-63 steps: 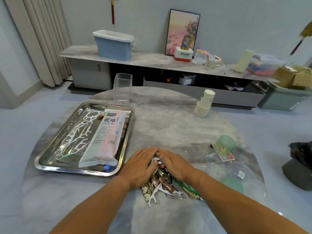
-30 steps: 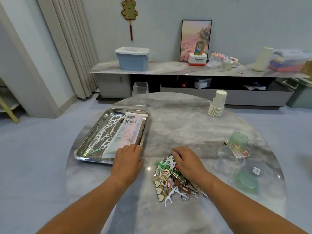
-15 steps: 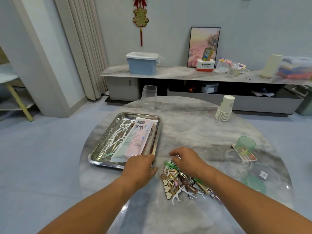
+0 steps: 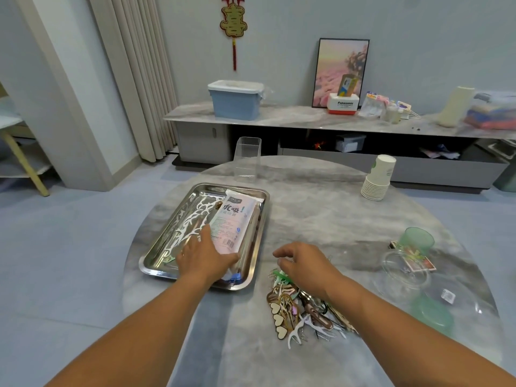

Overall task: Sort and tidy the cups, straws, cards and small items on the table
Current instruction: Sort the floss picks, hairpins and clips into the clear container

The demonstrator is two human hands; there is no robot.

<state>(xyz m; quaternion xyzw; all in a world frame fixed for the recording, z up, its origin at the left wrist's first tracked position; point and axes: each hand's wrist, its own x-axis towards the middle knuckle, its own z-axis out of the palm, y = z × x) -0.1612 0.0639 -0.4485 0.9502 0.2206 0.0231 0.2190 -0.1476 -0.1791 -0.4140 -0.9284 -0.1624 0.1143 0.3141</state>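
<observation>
The left hand (image 4: pixel 205 256) is lying inside the steel tray (image 4: pixel 258 216), palm down over the near end of the straw packet (image 4: pixel 233 220), thumb hooking its right edge and a finger stretching out beside its left edge; whether it is truly gripping the packet or only pressing on it I cannot tell. The right hand (image 4: pixel 303 263) is hovering with loosely curled fingers, holding nothing that shows, over the far end of the heap of small picks and cut-outs (image 4: pixel 300 305) lying on the table (image 4: pixel 321 208) just nearer the person than that hand. Judging from this, the risk is that the slick packet slides under the left palm and drags the white branch-shaped cut-outs (image 4: pixel 195 219), lying just left of and beyond that hand, out of their rows; the light tray could also be skidding toward the table edge if pushed. A careless grab with the right hand could be scattering the tangled heap, since the pieces are interlocking. Right of the right hand, a green cup (image 4: pixel 416 240) and clear cup (image 4: pixel 405 268) are sitting on a card pack (image 4: pixel 423 265), well apart from it. Far beyond it a stack of paper cups (image 4: pixel 378 177) is standing, and beyond the tray a clear container (image 4: pixel 248 157). Nothing is blocking either hand.
</observation>
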